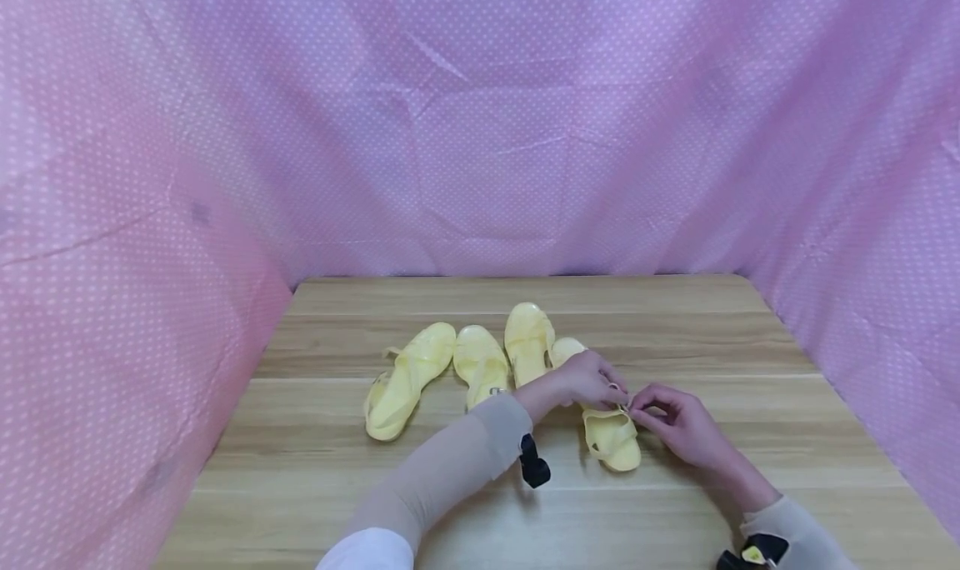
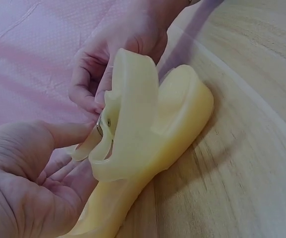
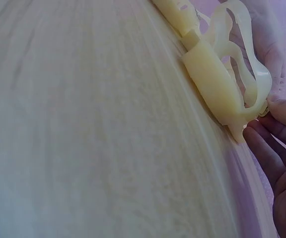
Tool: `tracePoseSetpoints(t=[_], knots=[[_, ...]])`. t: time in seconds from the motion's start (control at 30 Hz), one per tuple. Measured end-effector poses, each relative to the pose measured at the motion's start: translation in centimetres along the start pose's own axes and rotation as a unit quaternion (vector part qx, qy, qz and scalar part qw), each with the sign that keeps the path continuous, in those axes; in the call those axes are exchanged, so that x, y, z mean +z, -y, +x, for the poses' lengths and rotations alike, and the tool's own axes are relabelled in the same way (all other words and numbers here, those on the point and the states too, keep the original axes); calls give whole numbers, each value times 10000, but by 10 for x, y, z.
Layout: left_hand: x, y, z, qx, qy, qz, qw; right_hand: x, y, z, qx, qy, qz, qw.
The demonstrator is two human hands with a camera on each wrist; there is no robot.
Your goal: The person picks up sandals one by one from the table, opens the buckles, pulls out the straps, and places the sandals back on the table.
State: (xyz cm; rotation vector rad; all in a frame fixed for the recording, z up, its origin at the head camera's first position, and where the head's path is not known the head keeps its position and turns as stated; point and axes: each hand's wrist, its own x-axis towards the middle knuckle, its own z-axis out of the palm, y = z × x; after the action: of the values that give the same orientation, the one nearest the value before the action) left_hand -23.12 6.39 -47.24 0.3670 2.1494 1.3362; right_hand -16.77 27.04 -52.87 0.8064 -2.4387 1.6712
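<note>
A yellow sandal (image 1: 617, 452) lies on the wooden table, its heel end toward the wearer. Its ankle strap (image 2: 135, 114) arches up in a loop, and a small metal buckle (image 2: 100, 126) shows at the side. My left hand (image 1: 585, 380) reaches over the sandal and pinches the strap near the buckle between thumb and fingers. From the right side, my right hand (image 1: 682, 424) pinches the strap's buckle end with thumb and forefinger. The fingertips of both hands almost meet there. The left hand covers the middle of the sandal in the head view.
Three more yellow sandals stand to the left: one at the far left (image 1: 408, 382), one beside it (image 1: 478, 362), partly behind the left forearm, and another (image 1: 528, 341) farther back. Pink dotted cloth (image 1: 487, 137) surrounds the wooden table (image 1: 315, 470).
</note>
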Motion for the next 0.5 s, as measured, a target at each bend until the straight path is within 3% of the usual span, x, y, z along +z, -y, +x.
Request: tracePoseSetpoints(t=[0.2, 0.43, 0.5], knots=[[2, 2, -2, -155, -159, -699, 9973, 2, -1, -3, -51, -44, -48, 10000], [5, 0, -3, -119, -932, -1023, 9903, 5, -2, -4, -240, -287, -54, 9993], [4, -1, -4, 70, -999, -777, 9919, 3, -3, -5, -231, -242, 41, 9994]])
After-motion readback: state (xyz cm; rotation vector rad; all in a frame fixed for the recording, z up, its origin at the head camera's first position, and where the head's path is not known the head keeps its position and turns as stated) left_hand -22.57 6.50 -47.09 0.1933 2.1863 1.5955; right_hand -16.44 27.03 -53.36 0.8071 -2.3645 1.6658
